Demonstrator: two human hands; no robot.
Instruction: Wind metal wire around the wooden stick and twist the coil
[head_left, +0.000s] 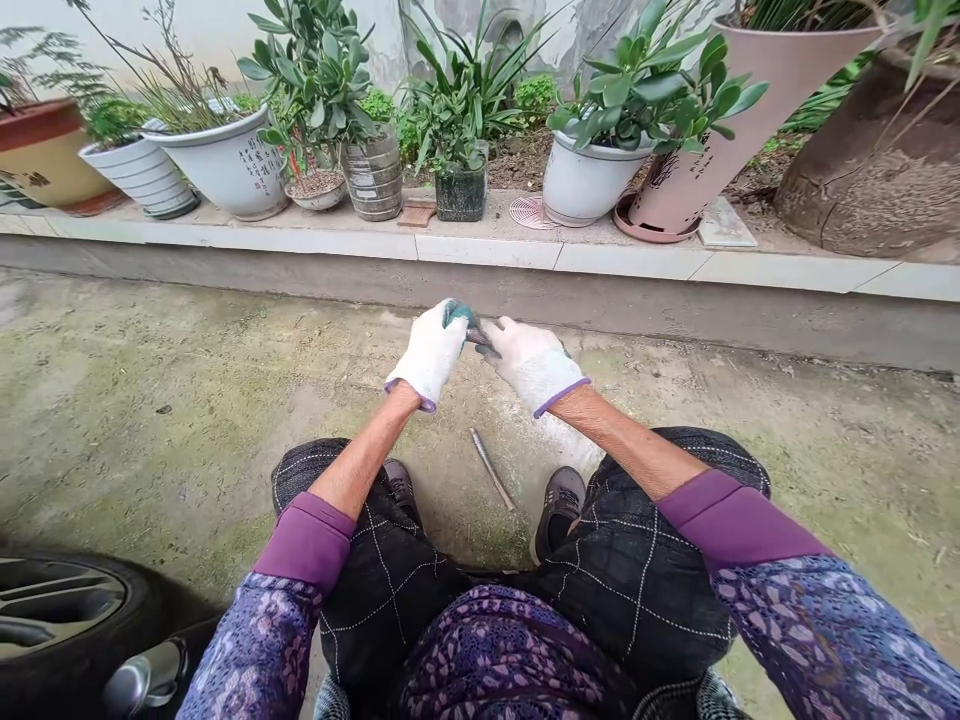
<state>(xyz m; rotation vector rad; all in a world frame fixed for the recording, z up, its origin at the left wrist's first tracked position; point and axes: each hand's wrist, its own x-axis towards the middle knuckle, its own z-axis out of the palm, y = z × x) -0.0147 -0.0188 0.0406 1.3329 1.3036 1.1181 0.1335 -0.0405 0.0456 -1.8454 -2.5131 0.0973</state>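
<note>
Small dark object (478, 338), gripped between both gloved hands' fingers (457, 314)

Held item (477, 336) mostly hidden by gloved hands (431, 352)

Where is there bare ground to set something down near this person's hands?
Bare greenish concrete spreads left of the white-gloved left hand, between the white-tiled ledge and the black car tyre. A second patch lies right of the right hand, below the ledge. It is crowded on the ledge, among potted plants, and between the dark shoes, where a thin rod lies.
</note>
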